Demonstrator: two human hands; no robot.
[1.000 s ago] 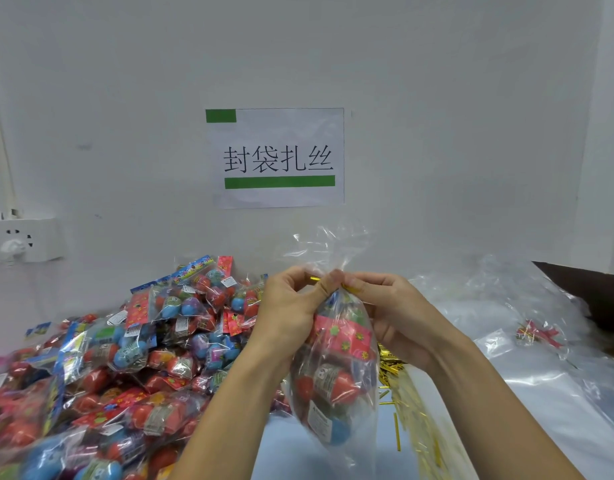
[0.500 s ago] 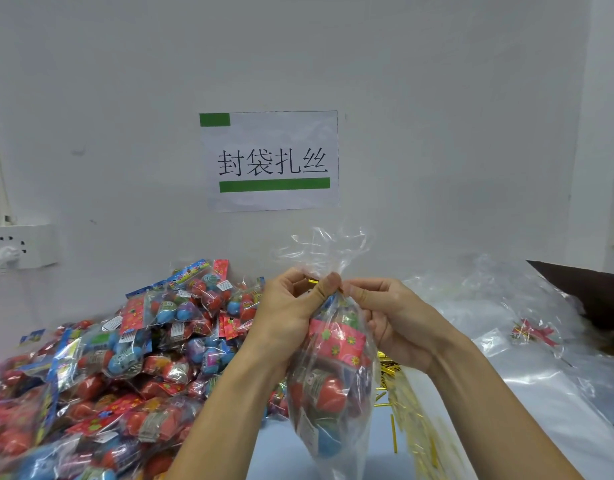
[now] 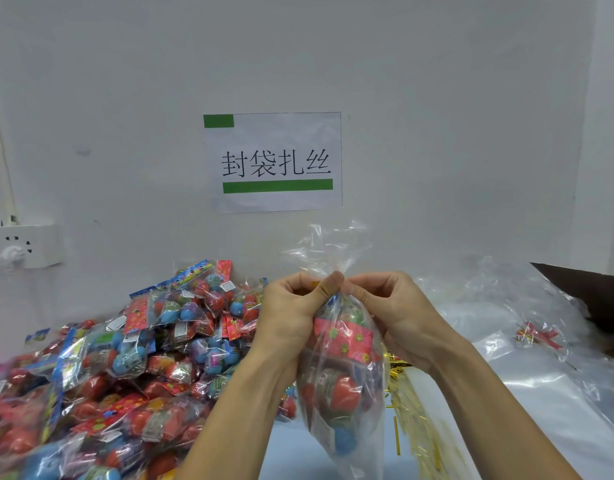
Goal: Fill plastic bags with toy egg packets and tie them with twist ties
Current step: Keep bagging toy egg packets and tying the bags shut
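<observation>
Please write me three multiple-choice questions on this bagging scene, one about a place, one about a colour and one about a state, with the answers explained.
1. Where does the heap of egg packets lie, seen from the person?
A. To the left of the held bag
B. To the right of the held bag
C. Behind the wall sign

2. What colour are the loose twist ties on the table?
A. Silver
B. Gold
C. Black

3. How is the clear bag held?
A. Lying flat on the table
B. Hanging from one hand only
C. Pinched at its gathered neck by both hands

Answers: 1 A, the heap fills the lower left of the view. 2 B, the strips glint gold to the right of the bag. 3 C, the left hand and right hand meet at the neck, with the bag hanging below.
</observation>
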